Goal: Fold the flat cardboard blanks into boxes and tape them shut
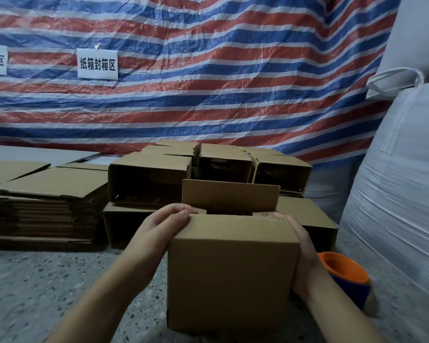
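Observation:
A brown cardboard box (pixel 230 276) stands on the speckled floor in front of me, its near flap folded down and its far flap (pixel 229 196) still upright. My left hand (pixel 166 226) grips the box's upper left edge, thumb on the near flap. My right hand (pixel 300 246) holds the box's right side, fingers over the top corner. An orange and blue tape roll (pixel 344 276) lies on the floor just right of the box, partly hidden by my right wrist.
A stack of flat cardboard blanks (pixel 45 206) lies at the left. Several folded open boxes (pixel 149 179) are piled behind the held box. Large white sacks (pixel 394 194) stand at the right, and a striped tarp (pixel 208 70) hangs behind.

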Available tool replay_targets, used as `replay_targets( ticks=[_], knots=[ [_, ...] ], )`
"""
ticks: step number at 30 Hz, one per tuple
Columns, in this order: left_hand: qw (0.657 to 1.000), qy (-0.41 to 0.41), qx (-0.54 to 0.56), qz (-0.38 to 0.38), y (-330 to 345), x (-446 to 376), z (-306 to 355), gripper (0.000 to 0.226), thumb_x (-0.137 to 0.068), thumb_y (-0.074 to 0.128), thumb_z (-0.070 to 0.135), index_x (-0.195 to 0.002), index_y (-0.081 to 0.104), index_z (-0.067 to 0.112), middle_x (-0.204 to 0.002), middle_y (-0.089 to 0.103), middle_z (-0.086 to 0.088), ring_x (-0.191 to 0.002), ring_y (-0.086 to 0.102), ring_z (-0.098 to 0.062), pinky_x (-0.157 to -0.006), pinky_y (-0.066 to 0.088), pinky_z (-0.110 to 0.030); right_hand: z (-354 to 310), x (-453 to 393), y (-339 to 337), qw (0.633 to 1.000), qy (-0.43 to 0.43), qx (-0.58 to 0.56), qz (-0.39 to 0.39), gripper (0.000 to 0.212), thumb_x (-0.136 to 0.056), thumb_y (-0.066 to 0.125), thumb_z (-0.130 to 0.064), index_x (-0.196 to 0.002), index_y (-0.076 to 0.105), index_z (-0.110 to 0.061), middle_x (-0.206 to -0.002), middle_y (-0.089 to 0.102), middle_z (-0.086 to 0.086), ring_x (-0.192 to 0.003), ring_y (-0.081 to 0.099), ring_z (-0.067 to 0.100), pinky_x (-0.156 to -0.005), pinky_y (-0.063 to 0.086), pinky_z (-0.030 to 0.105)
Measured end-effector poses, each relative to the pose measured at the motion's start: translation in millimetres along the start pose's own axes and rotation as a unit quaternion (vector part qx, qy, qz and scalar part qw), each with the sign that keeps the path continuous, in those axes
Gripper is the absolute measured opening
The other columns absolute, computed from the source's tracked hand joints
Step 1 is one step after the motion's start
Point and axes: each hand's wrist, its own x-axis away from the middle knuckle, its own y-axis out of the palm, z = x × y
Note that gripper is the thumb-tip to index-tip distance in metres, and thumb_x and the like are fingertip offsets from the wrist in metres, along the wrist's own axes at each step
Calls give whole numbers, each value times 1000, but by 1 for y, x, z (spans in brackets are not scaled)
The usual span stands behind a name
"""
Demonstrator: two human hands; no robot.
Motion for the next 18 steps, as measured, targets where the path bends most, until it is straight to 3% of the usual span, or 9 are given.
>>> replay_targets(
  ticks=[3,6,8,10,13,15,18],
  knots=[
    [1000,-6,-10,14,1,0,-2,23,-80,59,43,-92,74,32,-85,70,3,-74,62,-14,-61,47,-25,-3,-1,1,999,-18,8,-40,52,-91,43,-46,-58,76,-23,-60,68,3,-54,67,14,-49,54,24],
    [999,-27,-11,19,-1,-2,-2,18,-88,57,34,-91,74,31,-86,69,1,-76,60,-17,-61,46,-27,0,-2,-3,999,-1,23,-36,62,-93,37,-58,-73,81,-20,-74,75,7,-66,73,17,-55,57,25],
    [999,-30,-3,14,2,-1,1,18,-82,58,38,-89,73,29,-86,67,-3,-75,58,-20,-61,44,-29,-2,-2,-6,998,12,47,-43,75,-91,30,-71,-87,82,-17,-87,76,13,-76,75,22,-61,58,27],
    [999,-35,2,15,3,-1,3,22,-76,59,41,-86,71,26,-84,64,-4,-72,55,-20,-59,42,-29,-11,-1,-5,994,12,86,-61,71,-87,35,-75,-92,81,-21,-95,77,14,-84,75,24,-65,59,26],
    [999,-32,29,20,4,2,3,20,-75,61,36,-89,65,23,-88,63,-2,-71,54,-18,-55,42,-27,-23,-1,-4,991,-12,107,-82,48,-77,65,-63,-110,74,-29,-108,74,17,-95,74,28,-69,59,28],
    [998,-27,44,35,6,2,2,26,-73,63,33,-98,61,27,-103,62,2,-80,58,-19,-59,46,-27,-25,-3,-7,989,-17,113,-89,56,-70,75,-47,-122,61,-32,-107,74,13,-93,74,26,-68,59,29],
    [998,9,51,47,7,0,2,55,-72,64,29,-123,48,43,-123,53,21,-113,56,-7,-88,50,-31,-25,-2,-7,990,-21,97,-102,59,-71,72,-38,-127,54,-39,-107,75,9,-93,74,26,-69,59,30]
  ],
)
